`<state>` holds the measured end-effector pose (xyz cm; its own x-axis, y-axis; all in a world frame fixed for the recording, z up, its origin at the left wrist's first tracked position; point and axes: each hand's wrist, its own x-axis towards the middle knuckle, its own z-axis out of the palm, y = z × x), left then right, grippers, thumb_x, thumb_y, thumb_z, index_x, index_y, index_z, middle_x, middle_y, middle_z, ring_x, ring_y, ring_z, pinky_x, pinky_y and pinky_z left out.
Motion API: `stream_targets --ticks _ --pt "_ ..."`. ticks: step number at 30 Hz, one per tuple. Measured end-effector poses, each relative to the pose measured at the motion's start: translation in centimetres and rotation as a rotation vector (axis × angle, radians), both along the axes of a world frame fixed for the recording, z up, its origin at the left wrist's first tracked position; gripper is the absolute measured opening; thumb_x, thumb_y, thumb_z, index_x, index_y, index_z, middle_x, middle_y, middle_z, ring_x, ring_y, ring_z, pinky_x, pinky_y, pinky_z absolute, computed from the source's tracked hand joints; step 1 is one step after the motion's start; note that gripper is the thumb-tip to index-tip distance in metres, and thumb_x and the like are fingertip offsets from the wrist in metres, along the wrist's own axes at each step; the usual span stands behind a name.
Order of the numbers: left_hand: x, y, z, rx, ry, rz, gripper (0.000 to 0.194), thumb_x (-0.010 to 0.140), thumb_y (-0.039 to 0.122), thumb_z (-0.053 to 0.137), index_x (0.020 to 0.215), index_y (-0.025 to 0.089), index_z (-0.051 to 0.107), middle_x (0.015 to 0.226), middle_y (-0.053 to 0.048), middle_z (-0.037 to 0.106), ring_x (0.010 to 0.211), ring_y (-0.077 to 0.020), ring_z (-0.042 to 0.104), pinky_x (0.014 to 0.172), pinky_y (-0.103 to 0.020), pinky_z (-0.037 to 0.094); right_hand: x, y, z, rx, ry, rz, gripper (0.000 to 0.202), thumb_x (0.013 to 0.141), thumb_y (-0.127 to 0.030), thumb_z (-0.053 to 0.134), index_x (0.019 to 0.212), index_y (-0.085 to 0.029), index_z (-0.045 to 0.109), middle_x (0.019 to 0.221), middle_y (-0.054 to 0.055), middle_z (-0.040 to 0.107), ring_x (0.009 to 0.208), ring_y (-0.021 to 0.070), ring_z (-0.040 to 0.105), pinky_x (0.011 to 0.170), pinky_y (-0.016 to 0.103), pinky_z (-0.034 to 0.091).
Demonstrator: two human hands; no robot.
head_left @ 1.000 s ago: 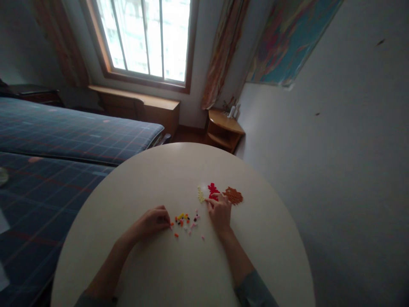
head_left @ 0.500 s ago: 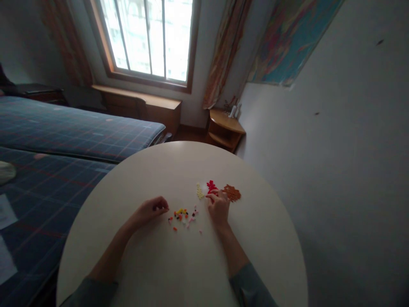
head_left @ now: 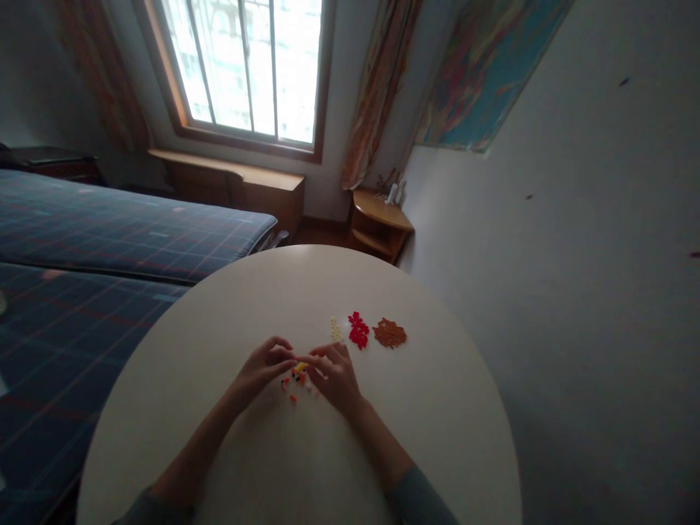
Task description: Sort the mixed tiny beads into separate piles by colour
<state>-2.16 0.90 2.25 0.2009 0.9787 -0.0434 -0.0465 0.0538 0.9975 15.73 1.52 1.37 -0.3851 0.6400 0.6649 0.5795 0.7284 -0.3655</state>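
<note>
My left hand [head_left: 267, 364] and my right hand [head_left: 335, 375] meet fingertip to fingertip above the table. Each is closed in a pinch; whatever lies between the fingers is too small to name. Just under them are small orange, black and yellow pieces [head_left: 294, 399], partly hidden by my right hand. Beyond my right hand lie a short row of pale yellow pieces [head_left: 335, 328], a pile of red pieces [head_left: 359, 329] and, to its right, a pile of brown pieces [head_left: 390, 333].
The round white table [head_left: 295, 284] carries all the pieces. Behind its left side stand beds with plaid mattresses [head_left: 109, 226]. A wooden corner shelf [head_left: 380, 208] is past the far edge, and a white wall [head_left: 574, 306] rises on the right.
My right hand has moved left from the red pile to my left hand, and the fingertips now meet. The red pile is uncovered. The whole view has shifted slightly.
</note>
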Motion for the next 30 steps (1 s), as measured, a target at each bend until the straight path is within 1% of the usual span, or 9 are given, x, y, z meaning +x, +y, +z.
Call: stream_targets --ticks 5,9,15,19,22,24,26,28,30 --pt "1.1 -0.4 -0.4 0.036 0.001 -0.026 0.03 0.063 0.036 0.067 0.071 0.017 0.046 0.059 0.004 0.059 0.058 -0.0109 0.055 0.055 -0.022 0.041 -0.2 -0.3 0.0 -0.018 0.091 0.06 0.01 0.079 -0.026 0.056 0.081 -0.024 0.066 0.072 0.002 0.06 0.071 0.0133 0.05 0.068 0.026 0.041" --pt "1.1 -0.4 -0.5 0.06 0.05 -0.031 0.028 0.066 0.036 0.065 0.071 0.016 0.046 0.061 0.003 0.059 0.059 -0.0114 0.055 0.056 -0.023 0.041 0.0 -0.1 0.1 -0.01 0.151 0.08 0.009 0.079 -0.025 0.057 0.078 -0.022 0.066 0.071 0.002 0.06 0.07 0.0133 0.05 0.065 0.025 0.043" --pt "1.1 -0.4 -0.3 0.087 0.111 -0.017 0.026 0.065 0.036 0.064 0.069 0.016 0.048 0.06 0.003 0.059 0.059 -0.0115 0.055 0.056 -0.023 0.043 -0.2 -0.2 0.0 -0.017 0.14 0.071 0.008 0.078 -0.022 0.057 0.076 -0.022 0.065 0.071 0.002 0.059 0.072 0.0133 0.05 0.066 0.025 0.044" --pt "1.0 -0.1 -0.8 0.144 0.191 0.011 0.025 0.066 0.037 0.062 0.07 0.015 0.053 0.066 0.001 0.059 0.061 -0.0129 0.057 0.057 -0.024 0.045 0.0 0.1 -0.1 -0.027 0.128 0.035 0.008 0.077 -0.023 0.057 0.074 -0.022 0.064 0.073 0.002 0.059 0.073 0.0138 0.051 0.068 0.026 0.044" --pt "0.7 0.2 -1.7 0.181 0.298 0.062 0.022 0.069 0.036 0.059 0.073 0.015 0.054 0.072 -0.001 0.059 0.061 -0.0124 0.057 0.056 -0.023 0.045 0.7 0.7 -0.3 -0.053 0.132 -0.075 0.008 0.076 -0.02 0.057 0.072 -0.022 0.064 0.073 0.002 0.059 0.074 0.0143 0.05 0.068 0.026 0.044" --pt "0.4 0.4 -2.3 0.212 0.403 0.126 0.019 0.071 0.035 0.057 0.076 0.016 0.054 0.074 0.0 0.059 0.056 -0.0108 0.055 0.054 -0.023 0.044 1.6 1.3 -0.4 -0.077 0.12 -0.19 0.007 0.075 -0.018 0.057 0.074 -0.021 0.064 0.077 0.003 0.058 0.077 0.0152 0.05 0.071 0.027 0.043" --pt "0.3 0.6 -2.8 0.289 0.513 0.165 0.013 0.073 0.03 0.054 0.077 0.018 0.055 0.077 0.0 0.059 0.06 -0.0115 0.055 0.059 -0.024 0.045 2.8 2.0 -0.5 -0.11 0.074 -0.323 0.008 0.076 -0.018 0.056 0.074 -0.021 0.064 0.081 0.004 0.058 0.08 0.0163 0.05 0.075 0.029 0.042" --pt "0.3 0.6 -3.1 0.362 0.599 0.165 0.01 0.073 0.027 0.052 0.077 0.019 0.057 0.079 -0.001 0.059 0.064 -0.0122 0.055 0.062 -0.024 0.045 3.9 2.5 -0.6 -0.135 -0.005 -0.42 0.009 0.076 -0.019 0.056 0.074 -0.021 0.065 0.086 0.005 0.057 0.085 0.0181 0.049 0.079 0.032 0.039" --pt "0.3 0.5 -3.3 0.409 0.646 0.129 0.011 0.074 0.025 0.05 0.079 0.019 0.059 0.081 -0.002 0.058 0.066 -0.0129 0.055 0.064 -0.025 0.045 4.6 2.8 -0.7 -0.15 -0.065 -0.48 0.011 0.076 -0.019 0.056 0.074 -0.021 0.066 0.089 0.005 0.057 0.086 0.0191 0.048 0.08 0.033 0.038"
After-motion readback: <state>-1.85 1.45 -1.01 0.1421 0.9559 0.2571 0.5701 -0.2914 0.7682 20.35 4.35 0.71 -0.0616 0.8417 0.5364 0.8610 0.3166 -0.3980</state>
